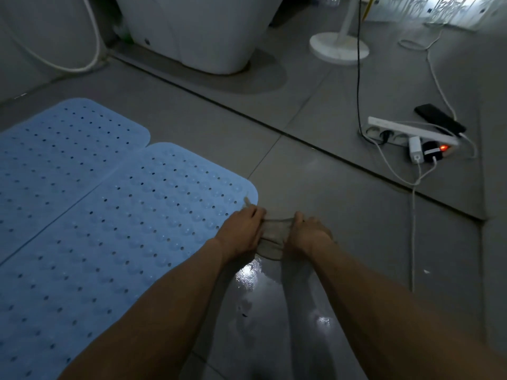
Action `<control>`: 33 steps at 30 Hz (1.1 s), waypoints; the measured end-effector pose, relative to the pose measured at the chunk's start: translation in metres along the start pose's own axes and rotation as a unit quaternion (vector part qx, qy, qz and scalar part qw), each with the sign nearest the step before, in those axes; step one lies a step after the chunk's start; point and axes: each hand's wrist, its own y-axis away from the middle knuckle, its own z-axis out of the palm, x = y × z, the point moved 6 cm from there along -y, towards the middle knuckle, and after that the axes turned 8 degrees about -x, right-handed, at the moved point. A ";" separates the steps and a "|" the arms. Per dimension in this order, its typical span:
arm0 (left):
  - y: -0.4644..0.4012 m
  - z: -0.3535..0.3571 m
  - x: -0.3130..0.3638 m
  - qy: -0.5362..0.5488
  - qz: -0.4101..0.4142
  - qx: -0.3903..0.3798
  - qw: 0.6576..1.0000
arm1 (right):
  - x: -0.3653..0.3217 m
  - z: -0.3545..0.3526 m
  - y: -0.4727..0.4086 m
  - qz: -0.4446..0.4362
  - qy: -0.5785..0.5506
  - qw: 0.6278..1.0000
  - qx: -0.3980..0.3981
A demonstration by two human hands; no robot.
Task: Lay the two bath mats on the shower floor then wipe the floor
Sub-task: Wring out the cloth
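Two light blue perforated bath mats lie flat side by side on the grey tiled floor: the far mat (63,149) at the left and the near mat (131,229) beside it. A thin grey cloth (273,239) is stretched between my two hands just off the near mat's right corner. My left hand (242,233) grips its left end and my right hand (310,234) grips its right end. The floor (274,305) under my forearms is wet and shiny.
A white toilet base (208,37) stands at the back, with a white hose (93,45) to its left. A fan base (338,46) stands at the back right. A power strip (406,133) with plugs, cables and a black phone (439,117) lies on the floor at right.
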 end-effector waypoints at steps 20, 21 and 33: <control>0.010 -0.103 -0.076 -0.001 -0.066 -0.170 0.983 | -0.106 -0.105 0.042 -0.245 0.081 0.962 -0.085; 0.018 -0.121 -0.081 0.020 -0.086 -0.168 0.982 | -0.113 -0.119 0.054 -0.262 0.075 0.959 -0.077; 0.100 -0.435 -0.091 0.181 -0.212 -0.106 0.955 | -0.182 -0.357 0.230 -0.340 0.007 0.939 -0.049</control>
